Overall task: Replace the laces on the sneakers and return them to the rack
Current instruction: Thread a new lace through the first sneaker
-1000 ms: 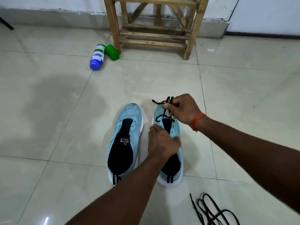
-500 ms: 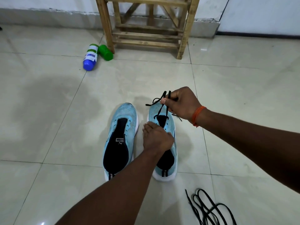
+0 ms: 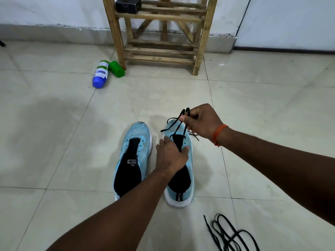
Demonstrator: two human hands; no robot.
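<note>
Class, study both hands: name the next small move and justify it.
Probably feed one end into the next eyelet: the right hand pinches both strands of the black lace above the toe, the left hand grips the right sneaker, and only its lowest eyelets look threaded.

Light-blue sneakers (image 3: pixel 134 154) (black inside), black lace (image 3: pixel 183 122), green bottle (image 3: pixel 117 68).
</note>
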